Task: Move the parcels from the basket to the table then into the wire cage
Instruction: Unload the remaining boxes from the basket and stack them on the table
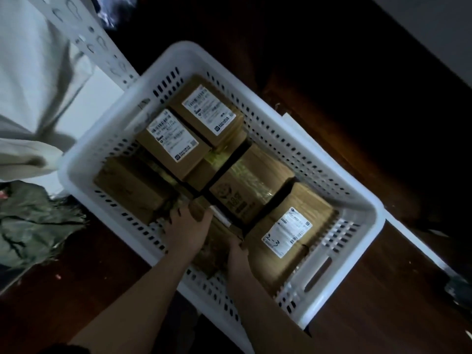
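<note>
A white perforated plastic basket (pixel 362 200) sits on a dark floor, filled with several brown cardboard parcels. Two at the far side carry white shipping labels (pixel 173 139) (pixel 208 111). Another labelled parcel marked "2-3" (pixel 288 233) lies at the near right. Both my hands reach into the near side of the basket around a small brown parcel (pixel 212 249). My left hand (pixel 185 226) grips its left and far edge with curled fingers. My right hand (pixel 237 251) holds its right edge. The parcel is partly hidden between my hands.
A white perforated metal shelf post (pixel 102 44) and pale cloth (pixel 33 80) stand at the upper left. A crumpled green bag (pixel 33 226) lies on the floor at the left. Dark wooden floor (pixel 370 290) surrounds the basket; the scene is dim.
</note>
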The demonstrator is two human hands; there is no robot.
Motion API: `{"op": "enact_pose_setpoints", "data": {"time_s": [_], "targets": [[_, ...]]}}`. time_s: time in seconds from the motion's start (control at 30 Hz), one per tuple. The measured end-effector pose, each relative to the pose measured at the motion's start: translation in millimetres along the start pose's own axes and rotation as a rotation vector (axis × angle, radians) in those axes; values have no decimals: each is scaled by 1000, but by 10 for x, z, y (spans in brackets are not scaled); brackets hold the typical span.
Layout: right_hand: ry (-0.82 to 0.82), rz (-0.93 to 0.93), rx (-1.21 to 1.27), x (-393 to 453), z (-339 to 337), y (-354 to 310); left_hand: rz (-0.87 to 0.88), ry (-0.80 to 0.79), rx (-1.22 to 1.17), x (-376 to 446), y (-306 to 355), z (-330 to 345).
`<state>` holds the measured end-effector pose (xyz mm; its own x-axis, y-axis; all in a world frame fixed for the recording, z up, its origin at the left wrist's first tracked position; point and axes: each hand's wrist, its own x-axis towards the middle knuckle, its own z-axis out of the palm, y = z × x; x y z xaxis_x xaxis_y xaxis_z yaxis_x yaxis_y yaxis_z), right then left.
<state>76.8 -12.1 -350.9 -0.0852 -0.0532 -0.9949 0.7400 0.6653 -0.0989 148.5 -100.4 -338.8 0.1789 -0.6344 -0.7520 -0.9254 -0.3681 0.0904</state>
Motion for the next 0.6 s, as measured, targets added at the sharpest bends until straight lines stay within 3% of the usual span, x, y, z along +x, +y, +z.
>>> {"op": "enact_pose_setpoints", "data": {"time_s": [0.33, 0.6], "targets": [[121, -131, 102, -1589, -282, -83, 41, 152, -370, -1578, -53, -885], [12, -429, -22, -2967, -732, -516, 81, 154, -816, -2761, 422, -1619]]}}
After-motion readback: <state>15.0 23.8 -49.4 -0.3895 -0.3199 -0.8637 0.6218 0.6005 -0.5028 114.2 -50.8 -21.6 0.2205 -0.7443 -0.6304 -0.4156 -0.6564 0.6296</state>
